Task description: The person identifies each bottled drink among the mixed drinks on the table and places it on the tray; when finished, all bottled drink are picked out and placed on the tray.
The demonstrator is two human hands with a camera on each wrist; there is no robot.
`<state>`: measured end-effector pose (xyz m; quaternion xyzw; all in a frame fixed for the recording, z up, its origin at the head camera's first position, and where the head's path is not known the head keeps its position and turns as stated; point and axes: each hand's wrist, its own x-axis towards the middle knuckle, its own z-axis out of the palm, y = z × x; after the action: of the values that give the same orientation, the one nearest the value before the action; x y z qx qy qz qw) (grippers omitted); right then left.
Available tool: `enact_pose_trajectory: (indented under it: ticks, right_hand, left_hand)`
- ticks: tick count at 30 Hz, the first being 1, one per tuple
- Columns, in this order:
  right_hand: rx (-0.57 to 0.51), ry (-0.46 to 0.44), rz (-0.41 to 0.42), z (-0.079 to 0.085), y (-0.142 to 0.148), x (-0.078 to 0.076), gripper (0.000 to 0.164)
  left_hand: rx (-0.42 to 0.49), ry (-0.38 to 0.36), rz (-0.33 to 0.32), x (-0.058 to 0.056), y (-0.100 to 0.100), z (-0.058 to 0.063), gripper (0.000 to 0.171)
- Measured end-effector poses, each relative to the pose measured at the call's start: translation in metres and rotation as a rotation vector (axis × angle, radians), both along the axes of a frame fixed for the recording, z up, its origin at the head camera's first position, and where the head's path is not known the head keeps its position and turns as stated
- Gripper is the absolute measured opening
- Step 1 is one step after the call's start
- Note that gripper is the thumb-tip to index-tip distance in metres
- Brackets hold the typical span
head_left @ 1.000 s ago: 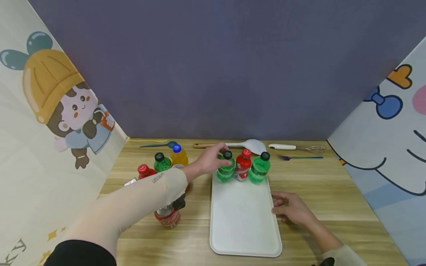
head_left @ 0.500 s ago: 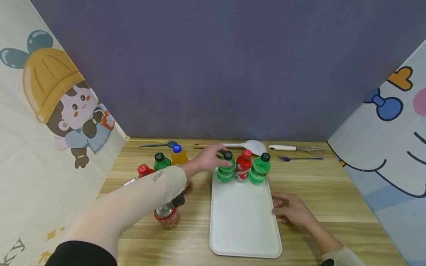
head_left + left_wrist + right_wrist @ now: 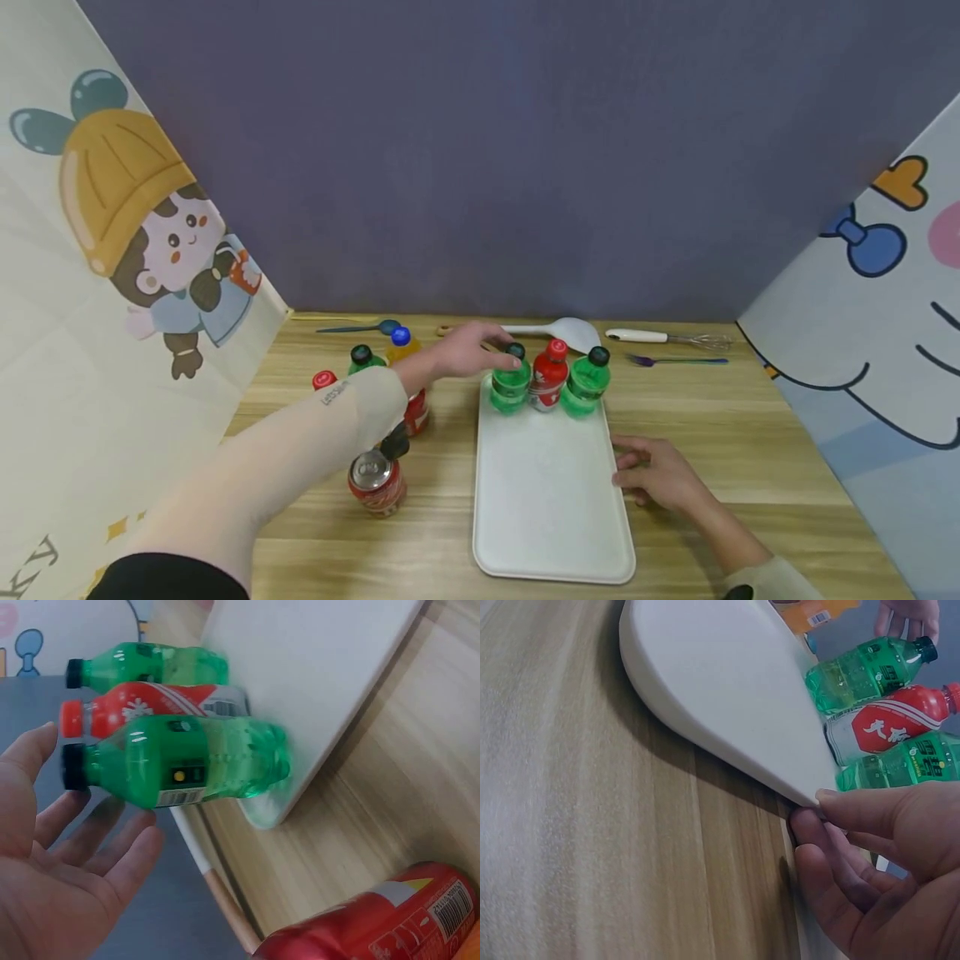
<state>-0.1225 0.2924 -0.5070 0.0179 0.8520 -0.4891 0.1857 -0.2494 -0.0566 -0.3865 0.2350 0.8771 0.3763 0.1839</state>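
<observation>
On the far end of a white tray point(image 3: 551, 500) stand three upright bottles in a row: a green bottle point(image 3: 510, 387), a red bottle point(image 3: 548, 379) and another green bottle point(image 3: 587, 385). My left hand point(image 3: 471, 350) is beside the cap of the left green bottle. In the left wrist view its fingers are spread, with a gap between palm and bottle point(image 3: 172, 761), and it holds nothing. At the tray's right edge, my right hand point(image 3: 660, 477) pinches the rim, thumb on top and fingertips at the underside in the right wrist view.
Left of the tray stand a red can point(image 3: 377, 483), a red-labelled can point(image 3: 416, 412), a green bottle point(image 3: 366, 358), a blue-capped orange bottle point(image 3: 402, 343) and a red-capped bottle point(image 3: 324, 380), partly behind my left arm. Behind lie a white ladle point(image 3: 573, 333), whisk point(image 3: 667, 336) and fork point(image 3: 675, 360).
My left hand has eased slightly left, away from the green bottle's cap, and its forearm has shifted left, uncovering more of the red can. The bottles, tray and right hand stay put.
</observation>
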Motion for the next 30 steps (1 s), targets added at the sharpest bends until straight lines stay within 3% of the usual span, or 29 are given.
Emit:
enact_pose_trajectory:
  ticks: [9,16,30]
  right_hand:
    - [0.018,0.006,-0.009,-0.003,0.001,-0.002,0.070]
    - [0.011,0.002,-0.012,-0.003,0.000,-0.002,0.069]
    - [-0.008,0.009,0.000,-0.002,0.001,0.000,0.070]
  left_hand:
    - [0.058,0.026,-0.040,0.013,-0.017,0.024,0.044]
    - [0.160,-0.045,-0.047,0.023,-0.042,0.037,0.043]
    - [0.159,0.112,0.042,0.055,-0.087,0.061,0.037]
